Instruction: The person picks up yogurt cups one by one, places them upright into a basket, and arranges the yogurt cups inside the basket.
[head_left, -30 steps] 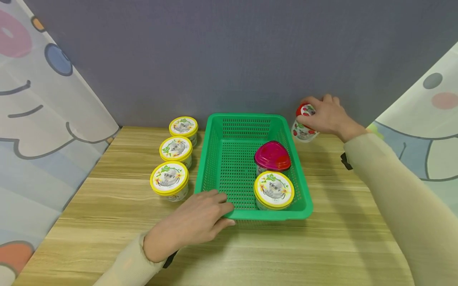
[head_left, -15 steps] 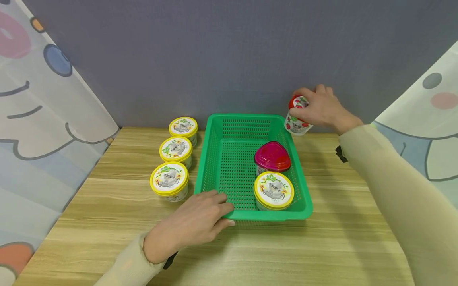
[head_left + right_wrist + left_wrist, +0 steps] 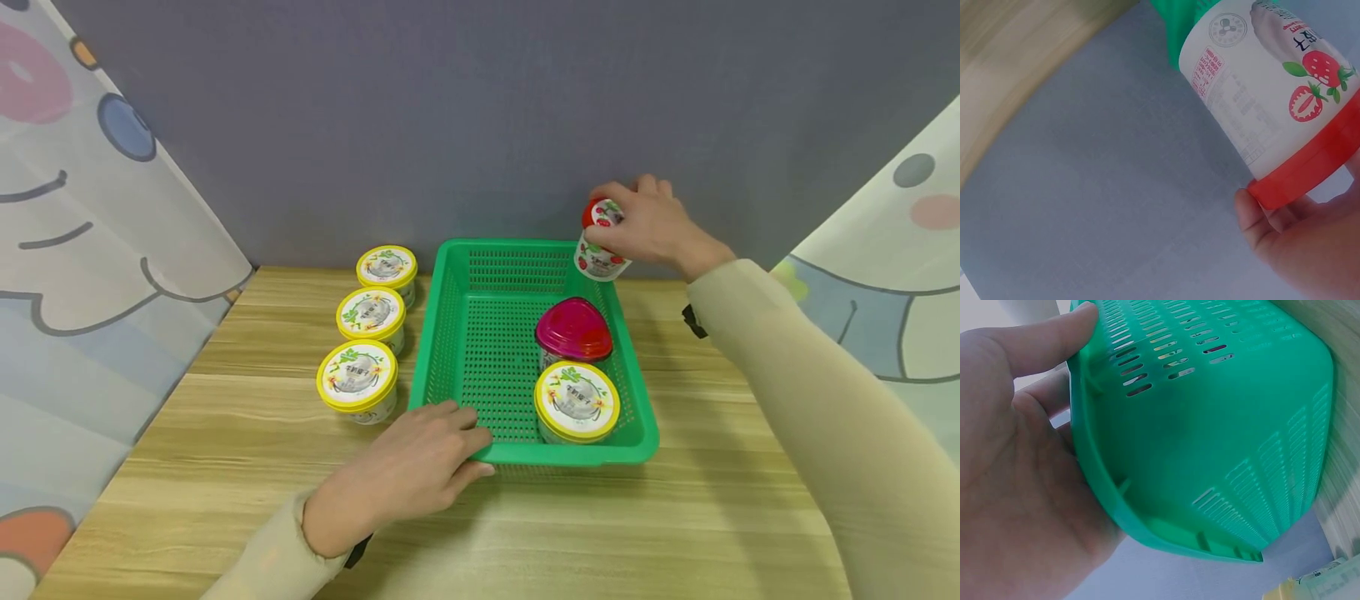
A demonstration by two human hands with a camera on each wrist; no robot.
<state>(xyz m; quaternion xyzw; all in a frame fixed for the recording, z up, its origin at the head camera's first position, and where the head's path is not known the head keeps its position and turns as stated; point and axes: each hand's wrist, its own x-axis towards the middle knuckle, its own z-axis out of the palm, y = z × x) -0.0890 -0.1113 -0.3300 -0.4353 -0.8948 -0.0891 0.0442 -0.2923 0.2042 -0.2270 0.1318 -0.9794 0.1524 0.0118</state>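
My right hand [image 3: 651, 223] grips a white cup [image 3: 1266, 87] by its red lid. The cup has strawberries printed on it and hangs tilted over the basket's far right corner. My left hand [image 3: 405, 462] holds the near left corner of a green perforated basket [image 3: 637, 408]. Its thumb lies against the outer wall in the left wrist view, and the fingers go over the rim. Inside the basket, along the right side, stand a tub with a yellow-rimmed lid [image 3: 577, 402] and, behind it, a container with a magenta rounded-triangle lid [image 3: 573, 329].
Left of the basket, several tubs with yellow-rimmed lids stand in a row: a near tub [image 3: 357, 377], a middle tub [image 3: 371, 313] and a far tub [image 3: 387, 267]. A grey panel [image 3: 450, 125] rises behind the wooden table [image 3: 225, 417]. Printed curtains [image 3: 90, 225] hang at both sides.
My right hand has carried the red-lidded cup left and slightly up, from beside the basket to over its far right corner. The left hand keeps its hold on the rim.
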